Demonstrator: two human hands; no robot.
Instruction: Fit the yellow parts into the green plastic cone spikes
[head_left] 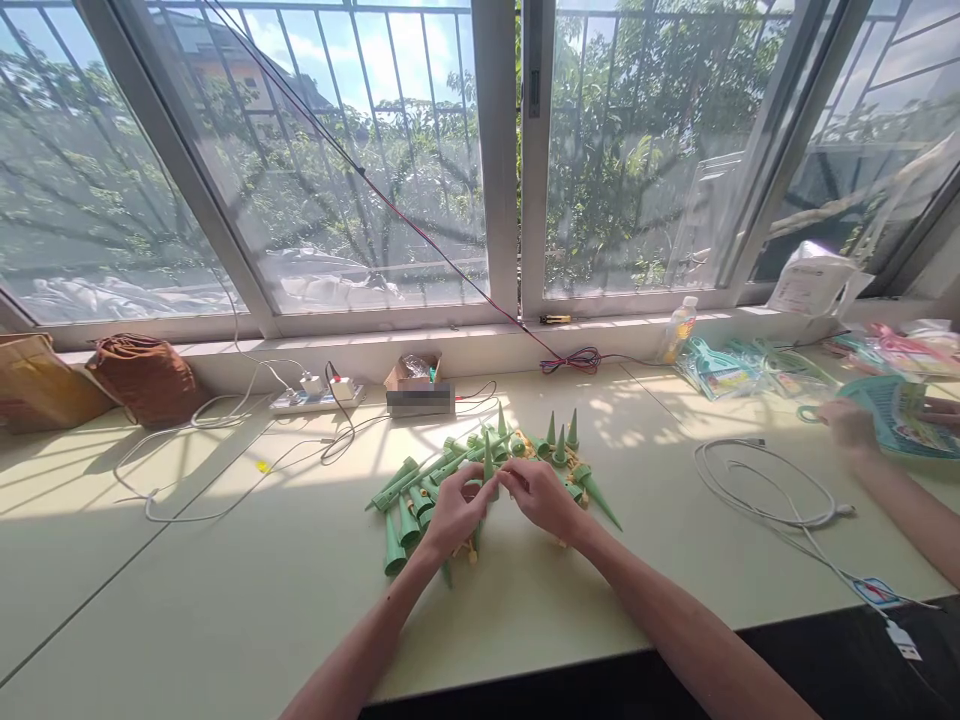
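A heap of green plastic cones (420,490) lies on the pale table (225,600) in front of me, some flat and a few standing upright at the back (559,440). My left hand (454,515) and my right hand (540,497) meet over the middle of the heap. Their fingertips pinch together on one upright green cone (488,465) between them. Small yellow parts show under the heap.
White cables (772,490) and a power strip (319,398) lie on the table. A small cardboard box (414,375) and a brown bag (146,378) stand by the window sill. At the right another person's hand (847,425) holds a teal packet among more packets (720,370).
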